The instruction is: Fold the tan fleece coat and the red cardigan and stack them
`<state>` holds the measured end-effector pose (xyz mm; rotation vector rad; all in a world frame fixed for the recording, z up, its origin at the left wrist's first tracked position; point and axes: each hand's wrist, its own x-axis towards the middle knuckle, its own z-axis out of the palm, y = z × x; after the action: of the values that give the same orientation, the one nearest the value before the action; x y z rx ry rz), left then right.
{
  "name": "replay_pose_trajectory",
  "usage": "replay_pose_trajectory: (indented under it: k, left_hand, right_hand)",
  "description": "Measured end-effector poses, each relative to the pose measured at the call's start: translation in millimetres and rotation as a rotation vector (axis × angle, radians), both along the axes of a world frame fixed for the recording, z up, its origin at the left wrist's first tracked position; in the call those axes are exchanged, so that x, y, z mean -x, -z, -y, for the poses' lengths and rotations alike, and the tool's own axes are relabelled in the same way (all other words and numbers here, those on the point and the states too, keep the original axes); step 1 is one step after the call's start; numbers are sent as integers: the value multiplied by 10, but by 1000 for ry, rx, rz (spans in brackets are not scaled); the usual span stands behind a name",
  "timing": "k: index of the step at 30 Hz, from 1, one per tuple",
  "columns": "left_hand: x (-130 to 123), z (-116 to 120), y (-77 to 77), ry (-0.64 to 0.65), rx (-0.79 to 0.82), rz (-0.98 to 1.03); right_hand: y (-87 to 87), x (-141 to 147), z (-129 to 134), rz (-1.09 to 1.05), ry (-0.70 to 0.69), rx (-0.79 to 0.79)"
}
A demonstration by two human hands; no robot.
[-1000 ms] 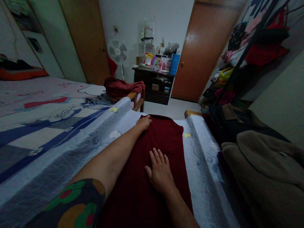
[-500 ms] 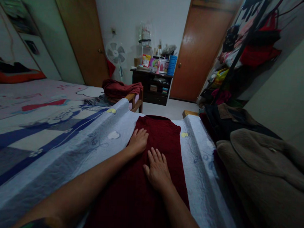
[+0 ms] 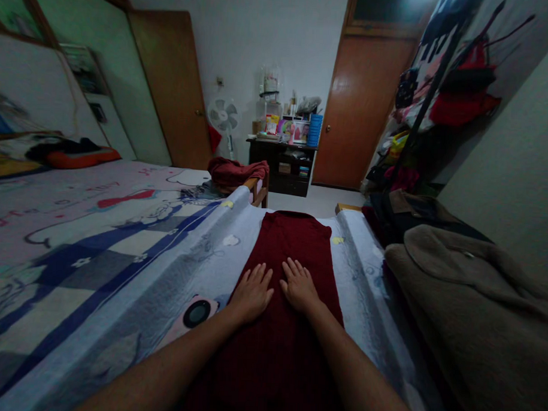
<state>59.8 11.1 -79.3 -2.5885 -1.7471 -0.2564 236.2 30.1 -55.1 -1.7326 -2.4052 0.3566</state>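
A dark red garment (image 3: 295,239), folded into a long narrow shape, lies flat on a pale blue-grey blanket (image 3: 213,257). On its left edge rests my left hand (image 3: 253,293), palm down with the fingers spread. My right hand (image 3: 299,285) lies flat on the cloth a little to the right, its fingers stretched forward. Neither hand grips anything. Just left of my left forearm a pink phone-like object with a round black part (image 3: 197,312) lies on the blanket, partly hidden by the arm.
Folded clothes, among them a brown fleece coat (image 3: 468,296), are piled on the right. A patterned bedspread (image 3: 115,242) covers the left side. Crumpled red cloth (image 3: 234,173) sits by the wooden bed end. Beyond stand a fan (image 3: 224,117) and a dark cabinet (image 3: 279,167).
My left hand has drawn back toward me along the garment, and my right hand has slid slightly forward, so both now lie side by side. The view has tilted up and turned left.
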Motion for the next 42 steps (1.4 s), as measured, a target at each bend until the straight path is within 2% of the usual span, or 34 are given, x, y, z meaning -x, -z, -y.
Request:
replay_pose_trajectory:
  k: [4,8,11,16,21,24,27,34,37,42]
  left_hand:
    - [-21,84,-57,-8,-80,31]
    - [-65,190,-208,66,-114,61]
    - [-99,298,-318,148,-35,62]
    - [-101,705,-431,131,136,118]
    - [-35,1182,-405,215,326,213]
    - [5,1288,-307,219,321,288]
    - [30,1291,-226,192,280,387]
    - [26,1290,-210,169,253,513]
    - [28,1295,-209,160,262,544]
    - [30,1287,-197,143,268,570]
  right_hand:
    - [-82,-53,255,25,-10,92]
    - [-133,-152,738,16,-48,126]
    - [-164,-246,1116,-2,-52,133]
    - [-251,-381,1639,-20,-58,180]
    - [-292,-422,1996,-41,-88,202]
    - [-250,-424,2079,-18,-107,177]
    - [-239,-409,2090,0,-89,123]
    - [-329,-330,2057,-28,11,-35]
    - [-261,-403,2005,-205,83,-61]
    - [-158,-720,1855,-807,316,42]
